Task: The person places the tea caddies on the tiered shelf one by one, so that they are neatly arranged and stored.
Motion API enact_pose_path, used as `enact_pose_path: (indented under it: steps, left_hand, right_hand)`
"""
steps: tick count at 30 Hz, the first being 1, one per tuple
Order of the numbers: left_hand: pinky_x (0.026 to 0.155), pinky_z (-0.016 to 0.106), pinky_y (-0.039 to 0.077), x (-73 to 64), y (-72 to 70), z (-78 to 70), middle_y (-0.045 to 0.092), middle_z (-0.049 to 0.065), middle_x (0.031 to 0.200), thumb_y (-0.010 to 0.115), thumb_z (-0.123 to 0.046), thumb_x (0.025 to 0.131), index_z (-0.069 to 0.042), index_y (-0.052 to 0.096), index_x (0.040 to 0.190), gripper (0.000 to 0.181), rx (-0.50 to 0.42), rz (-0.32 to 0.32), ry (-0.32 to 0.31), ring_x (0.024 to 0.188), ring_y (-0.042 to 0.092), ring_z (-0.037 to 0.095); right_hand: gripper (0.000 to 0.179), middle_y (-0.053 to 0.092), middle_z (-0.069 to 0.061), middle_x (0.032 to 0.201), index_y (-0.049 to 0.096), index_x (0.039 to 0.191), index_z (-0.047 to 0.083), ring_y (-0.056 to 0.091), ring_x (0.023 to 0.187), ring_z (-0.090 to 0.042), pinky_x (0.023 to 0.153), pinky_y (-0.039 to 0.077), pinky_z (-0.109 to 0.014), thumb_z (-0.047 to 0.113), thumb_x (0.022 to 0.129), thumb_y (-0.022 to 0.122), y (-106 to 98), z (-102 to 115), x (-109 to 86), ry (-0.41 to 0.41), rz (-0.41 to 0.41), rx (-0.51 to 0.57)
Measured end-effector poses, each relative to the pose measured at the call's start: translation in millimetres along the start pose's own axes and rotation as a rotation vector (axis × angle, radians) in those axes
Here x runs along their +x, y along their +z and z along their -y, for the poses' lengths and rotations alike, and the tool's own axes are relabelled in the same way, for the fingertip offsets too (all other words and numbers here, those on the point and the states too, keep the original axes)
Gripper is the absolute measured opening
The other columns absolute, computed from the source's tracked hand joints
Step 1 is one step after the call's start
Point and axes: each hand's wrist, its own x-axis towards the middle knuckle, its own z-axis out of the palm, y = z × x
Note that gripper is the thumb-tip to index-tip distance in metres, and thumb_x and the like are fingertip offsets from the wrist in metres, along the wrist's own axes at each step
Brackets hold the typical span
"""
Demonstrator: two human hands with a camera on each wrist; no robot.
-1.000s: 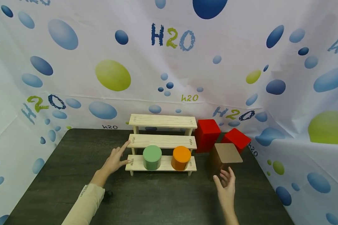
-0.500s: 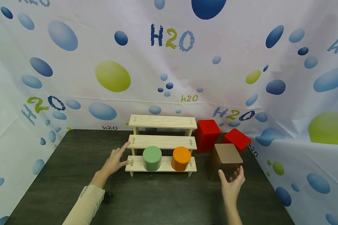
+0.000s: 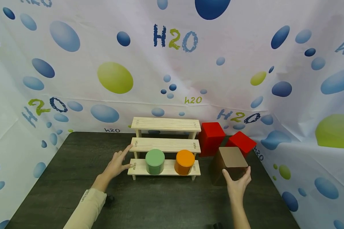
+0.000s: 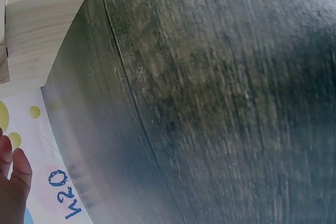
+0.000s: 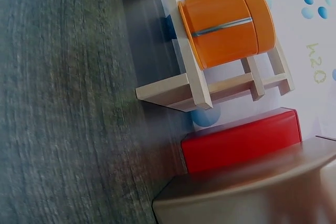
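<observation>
A three-tier pale wooden shelf stand (image 3: 165, 144) stands at the back middle of the table. My left hand (image 3: 116, 163) reaches to its left end, index fingertip at the middle tier and thumb at the bottom tier, fingers fairly straight. On the bottom tier sit a green lidded canister (image 3: 154, 162) and an orange lidded canister (image 3: 184, 162). Right of the stand, my right hand (image 3: 237, 186) holds a brown box (image 3: 232, 156) by its near end, thumb at the left side and fingers at the right. In the right wrist view the brown box (image 5: 236, 198) fills the lower right corner.
Two red boxes, a taller one (image 3: 211, 139) beside the stand and a tilted one (image 3: 240, 142), stand behind the brown box. A white printed backdrop (image 3: 166, 76) closes off the back and sides of the dark table (image 3: 160, 203).
My right hand has moved right and slightly forward, and its thumb and fingers have come onto the brown box's sides. My left hand, the stand and the canisters have stayed in place.
</observation>
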Motion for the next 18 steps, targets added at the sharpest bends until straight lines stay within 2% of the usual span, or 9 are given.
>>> enact_pose_path:
  steps: [6,13,18]
  left_hand:
    - [0.052,0.029,0.027,-1.0,0.4,1.0,0.034,0.005,0.077,0.076,-0.017,0.074,-0.021,0.02,0.145,0.091,0.006,-0.004,-0.001,0.073,0.027,0.019]
    - [0.052,0.029,0.027,-1.7,0.4,1.6,0.035,0.005,0.077,0.076,-0.017,0.074,-0.022,0.02,0.145,0.091,0.004,-0.012,0.004,0.072,0.027,0.019]
    - [0.052,0.029,0.027,-0.5,0.5,0.2,0.036,0.007,0.077,0.076,-0.017,0.074,-0.021,0.02,0.145,0.091,0.003,-0.003,0.003,0.073,0.028,0.019]
  right_hand:
    - [0.105,0.005,-0.022,0.143,-0.004,0.147,0.013,0.008,0.134,-0.04,0.104,0.01,-0.059,0.023,0.077,0.073,1.0,1.5,3.0,0.017,0.022,-0.014]
    - [0.105,0.007,-0.023,0.144,-0.001,0.147,0.014,0.006,0.135,-0.04,0.104,0.008,-0.058,0.021,0.075,0.075,3.8,0.7,5.8,-0.011,-0.014,0.002]
    - [0.103,0.008,-0.019,0.146,0.002,0.147,0.012,0.005,0.136,-0.034,0.107,0.006,-0.054,0.019,0.074,0.075,6.0,-0.7,7.7,-0.021,-0.056,0.043]
